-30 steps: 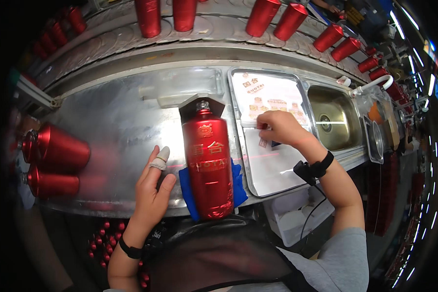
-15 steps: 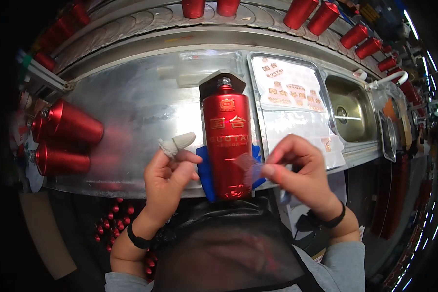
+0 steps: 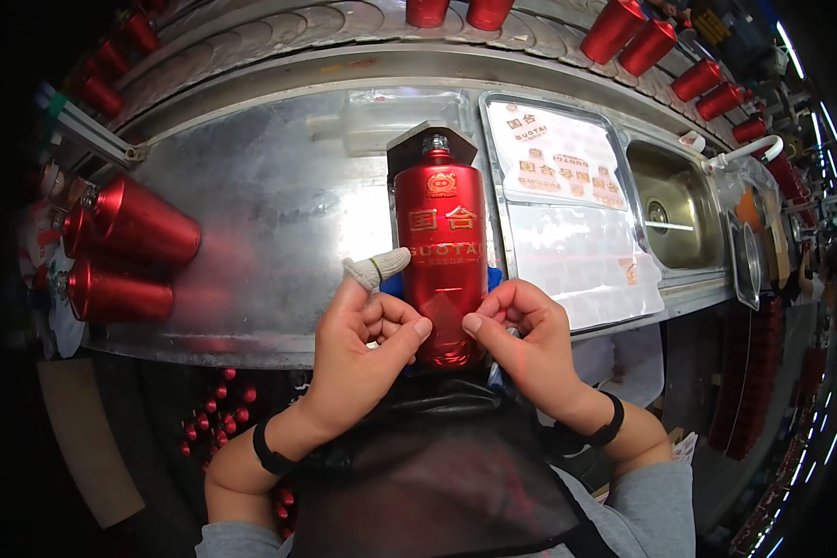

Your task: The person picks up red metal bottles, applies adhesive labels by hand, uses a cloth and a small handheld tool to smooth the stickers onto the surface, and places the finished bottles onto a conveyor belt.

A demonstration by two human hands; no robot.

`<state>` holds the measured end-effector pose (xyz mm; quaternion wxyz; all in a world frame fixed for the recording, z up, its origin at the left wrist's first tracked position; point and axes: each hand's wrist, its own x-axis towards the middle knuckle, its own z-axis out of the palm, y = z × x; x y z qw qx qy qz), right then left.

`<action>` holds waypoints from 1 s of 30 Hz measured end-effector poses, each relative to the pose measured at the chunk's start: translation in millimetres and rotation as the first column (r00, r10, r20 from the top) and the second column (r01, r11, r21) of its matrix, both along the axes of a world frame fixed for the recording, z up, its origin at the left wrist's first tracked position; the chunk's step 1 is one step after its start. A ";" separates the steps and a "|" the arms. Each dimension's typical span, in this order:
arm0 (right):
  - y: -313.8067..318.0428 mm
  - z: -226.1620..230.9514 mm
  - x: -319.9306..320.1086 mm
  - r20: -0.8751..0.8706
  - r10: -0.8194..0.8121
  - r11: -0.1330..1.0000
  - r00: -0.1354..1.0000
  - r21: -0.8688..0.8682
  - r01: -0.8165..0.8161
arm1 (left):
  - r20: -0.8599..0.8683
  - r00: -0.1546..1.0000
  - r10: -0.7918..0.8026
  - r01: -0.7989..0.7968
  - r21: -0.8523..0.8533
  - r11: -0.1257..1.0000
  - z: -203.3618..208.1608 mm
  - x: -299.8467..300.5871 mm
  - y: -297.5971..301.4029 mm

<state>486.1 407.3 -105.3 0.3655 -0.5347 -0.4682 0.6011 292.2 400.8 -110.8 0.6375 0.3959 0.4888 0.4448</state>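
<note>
A shiny red bottle [image 3: 442, 219] with gold lettering lies in a cradle with blue pads [image 3: 495, 278], its neck pointing away from me against a dark angular stop [image 3: 458, 139]. Over its lower front, a small see-through film [image 3: 445, 316] is stretched between my hands, faint against the red. My left hand [image 3: 363, 339] pinches the film's left side between thumb and fingers. A white cover wraps one of its fingers, which rests near the bottle's left edge. At the right side, my right hand [image 3: 525, 339] pinches the film between thumb and forefinger.
Right of the bottle stands a metal tray [image 3: 586, 256] with sheets of gold transfers, then a steel sink [image 3: 670, 219] with a white tap. Several red bottles [image 3: 149, 223] lie at the left. Others ride the conveyor [image 3: 335, 37] along the back.
My right hand has brought the film down onto the bottle's lower front. My left hand has moved right and closed on the film's other side.
</note>
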 end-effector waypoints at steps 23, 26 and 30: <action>2.1 -9.0 14.8 0.020 0.045 0.999 0.999 0.004 -0.045 | -0.257 0.962 0.096 -0.036 0.229 0.973 -18.8 18.1 32.0; 3.3 -10.5 19.2 0.051 0.065 0.998 0.997 -0.016 -0.064 | -0.370 0.927 0.064 0.024 0.229 0.973 -25.5 5.2 23.8; 8.0 -14.7 24.4 -0.072 -0.001 0.985 0.997 -0.171 -0.011 | -0.323 0.944 -0.070 0.188 0.352 0.917 -30.0 1.3 14.4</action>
